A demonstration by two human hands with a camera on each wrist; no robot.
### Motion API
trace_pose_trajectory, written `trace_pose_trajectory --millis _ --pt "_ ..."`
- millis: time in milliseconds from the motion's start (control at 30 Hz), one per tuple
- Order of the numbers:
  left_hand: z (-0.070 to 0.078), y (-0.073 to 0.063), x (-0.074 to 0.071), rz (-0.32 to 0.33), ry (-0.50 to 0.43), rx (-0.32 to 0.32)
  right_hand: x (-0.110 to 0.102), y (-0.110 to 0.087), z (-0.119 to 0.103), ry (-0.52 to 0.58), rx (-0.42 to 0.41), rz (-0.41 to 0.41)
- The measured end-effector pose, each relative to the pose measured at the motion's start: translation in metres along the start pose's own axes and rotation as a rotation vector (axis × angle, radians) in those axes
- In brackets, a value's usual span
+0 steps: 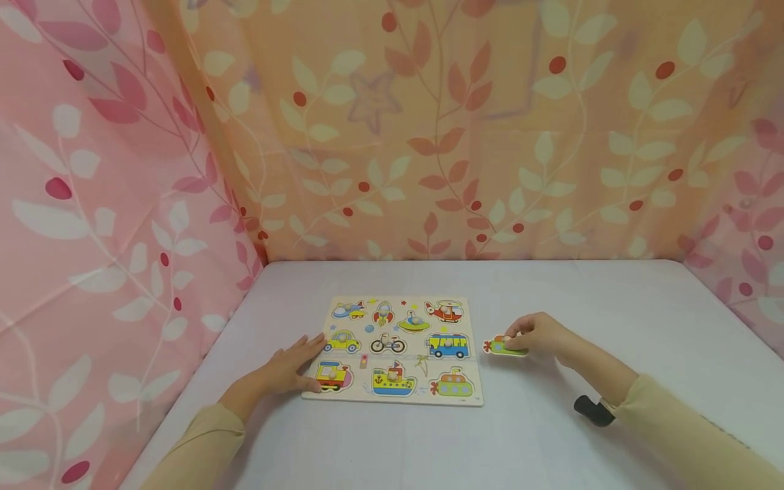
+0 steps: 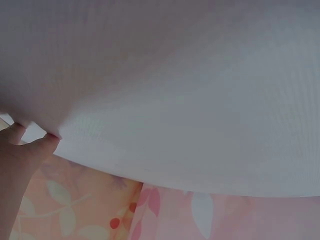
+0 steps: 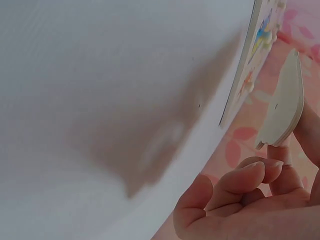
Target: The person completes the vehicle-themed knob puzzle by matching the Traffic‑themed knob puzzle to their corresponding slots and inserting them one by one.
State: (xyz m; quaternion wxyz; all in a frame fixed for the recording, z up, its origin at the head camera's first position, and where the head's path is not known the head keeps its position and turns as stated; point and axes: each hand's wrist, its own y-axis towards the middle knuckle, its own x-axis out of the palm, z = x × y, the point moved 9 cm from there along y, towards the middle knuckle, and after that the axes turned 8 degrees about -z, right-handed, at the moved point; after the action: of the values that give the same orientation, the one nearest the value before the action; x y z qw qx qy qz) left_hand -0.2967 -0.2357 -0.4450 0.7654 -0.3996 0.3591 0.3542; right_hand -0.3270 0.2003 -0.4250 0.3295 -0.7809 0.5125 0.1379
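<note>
A wooden peg puzzle board (image 1: 419,371) with vehicle pictures lies flat on the table. At its left edge rests my left hand (image 1: 283,367), fingers spread and fairly straight, beside the car and the train. In the left wrist view only part of the left hand (image 2: 30,150) shows. My right hand (image 1: 542,337) pinches a green and orange submarine puzzle piece (image 1: 508,346) just right of the board. The right wrist view shows the plain pale underside of the piece (image 3: 284,102), held clear of the table. A matching submarine picture (image 1: 452,384) is at the board's lower right.
Knobbed pieces, among them a bus (image 1: 448,346), a boat (image 1: 393,378) and a helicopter (image 1: 444,311), sit on the board. A white cloth covers the table (image 1: 392,446). Leaf-patterned curtains (image 1: 465,136) stand behind and at both sides.
</note>
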Motion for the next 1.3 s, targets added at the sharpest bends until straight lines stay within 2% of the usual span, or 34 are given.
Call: trace_pose_trajectory --millis 800,1300 --pt "0.0 -0.001 -0.003 -0.001 0.0 -0.014 0.059 0.01 -0.032 0.075 -0.092 -0.044" --pt "-0.003 -0.002 -0.001 0.001 0.001 -0.019 0.087 0.009 -0.047 0.023 -0.092 -0.078"
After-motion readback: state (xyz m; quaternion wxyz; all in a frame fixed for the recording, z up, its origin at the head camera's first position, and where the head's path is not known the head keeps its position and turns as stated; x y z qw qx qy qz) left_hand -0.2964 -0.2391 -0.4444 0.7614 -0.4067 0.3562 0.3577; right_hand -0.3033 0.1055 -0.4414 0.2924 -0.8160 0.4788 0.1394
